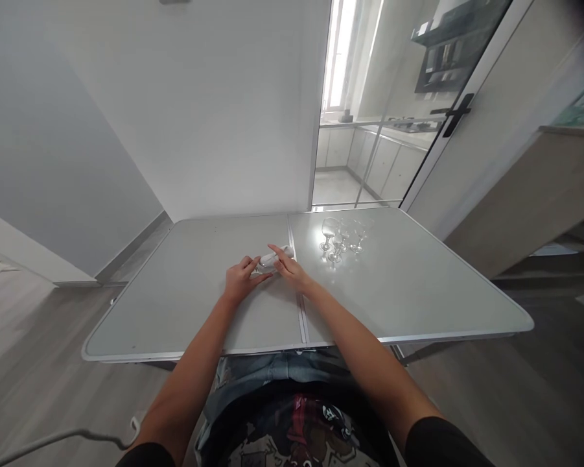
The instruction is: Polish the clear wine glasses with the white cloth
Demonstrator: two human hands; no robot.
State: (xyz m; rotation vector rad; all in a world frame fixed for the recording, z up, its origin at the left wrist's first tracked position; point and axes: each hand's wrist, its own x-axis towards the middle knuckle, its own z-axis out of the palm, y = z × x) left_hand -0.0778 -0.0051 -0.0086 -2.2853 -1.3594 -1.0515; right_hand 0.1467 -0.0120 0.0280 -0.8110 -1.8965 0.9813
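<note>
Above the left half of the table, close to the seam, my two hands meet around a white cloth [269, 259]. My left hand [242, 279] is closed, its thumb and fingers pinching what looks like the clear end of a glass beside the cloth; most of that glass is hidden. From the right, my right hand [292, 271] closes over the cloth, thumb and fingers on either side of it. To the right of my hands, several clear stemmed glasses [328, 232] stand upright in a close group.
The pale table [393, 292] has a metal rim and a seam [301, 314] across its middle. A white wall [214, 110] rises behind it. At the back right is a glazed door with a black handle [457, 115]. A white cable [78, 433] runs at lower left.
</note>
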